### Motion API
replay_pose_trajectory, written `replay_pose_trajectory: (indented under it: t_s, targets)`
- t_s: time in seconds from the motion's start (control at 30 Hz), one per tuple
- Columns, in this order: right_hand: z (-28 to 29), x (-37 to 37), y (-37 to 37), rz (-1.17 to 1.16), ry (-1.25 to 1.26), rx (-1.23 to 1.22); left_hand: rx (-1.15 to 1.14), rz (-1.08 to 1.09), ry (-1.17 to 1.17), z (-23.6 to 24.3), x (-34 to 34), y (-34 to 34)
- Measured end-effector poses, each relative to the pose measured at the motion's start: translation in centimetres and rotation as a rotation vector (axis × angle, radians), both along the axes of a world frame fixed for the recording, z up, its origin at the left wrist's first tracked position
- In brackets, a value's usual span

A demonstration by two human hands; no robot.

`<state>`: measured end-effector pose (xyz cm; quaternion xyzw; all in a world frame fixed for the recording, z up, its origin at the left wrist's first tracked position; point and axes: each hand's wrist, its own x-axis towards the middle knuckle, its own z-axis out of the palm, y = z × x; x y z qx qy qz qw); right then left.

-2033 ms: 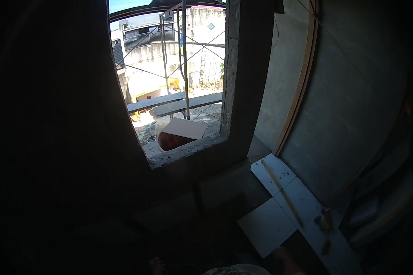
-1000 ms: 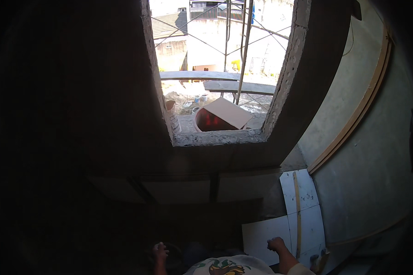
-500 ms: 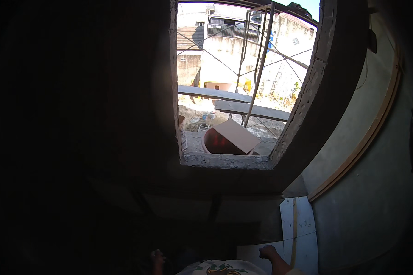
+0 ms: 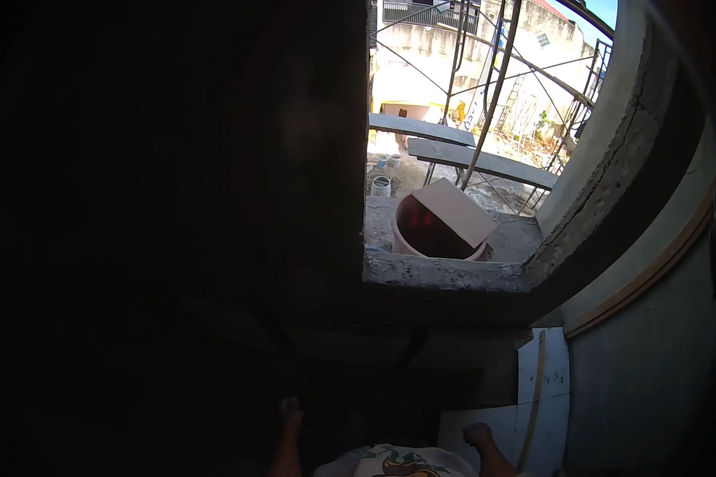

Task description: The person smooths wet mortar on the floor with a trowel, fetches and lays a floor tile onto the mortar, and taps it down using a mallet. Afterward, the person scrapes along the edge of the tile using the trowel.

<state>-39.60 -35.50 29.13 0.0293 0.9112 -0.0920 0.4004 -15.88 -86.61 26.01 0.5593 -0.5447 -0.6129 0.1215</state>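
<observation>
Low in the picture my left hand (image 4: 291, 409) is raised in deep shadow, its fingers too dark to make out. A small pale patch shows at its fingertips, and I cannot tell whether it is a held thing. My right hand (image 4: 477, 435) is curled into a fist in front of a pale panel (image 4: 453, 424), with nothing visible in it. Beyond both hands, a round pale bucket (image 4: 398, 241) stands on the ledge outside the window opening. A flat, light board (image 4: 458, 208) lies slanted across part of its top; the inside looks dark and reddish.
A rough concrete sill (image 4: 445, 273) edges the opening. Outside stand scaffold poles (image 4: 497, 95), planks (image 4: 485, 161) and a white pail (image 4: 380, 187). At right, a white panel (image 4: 546, 413) with a wooden strip (image 4: 535, 397) stands near the wall. The left side is dark.
My view has turned, so the window and bucket sit further right in the picture. My left hand has come up and forward. The right hand remains curled.
</observation>
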Motion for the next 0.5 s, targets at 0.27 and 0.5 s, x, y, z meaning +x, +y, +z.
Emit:
replay_pose_trajectory:
  t_s: [0.27, 0.5]
  targets:
    - [5.6, -2.5, -11.2, 0.226, 0.028, 0.023, 0.094, -0.029, -0.059, -1.7, -3.6, 1.7]
    - [1.5, -6.4, -25.9, 0.583, 0.192, -0.158, 0.229, 0.088, 0.091, -1.9, -2.7, 6.6]
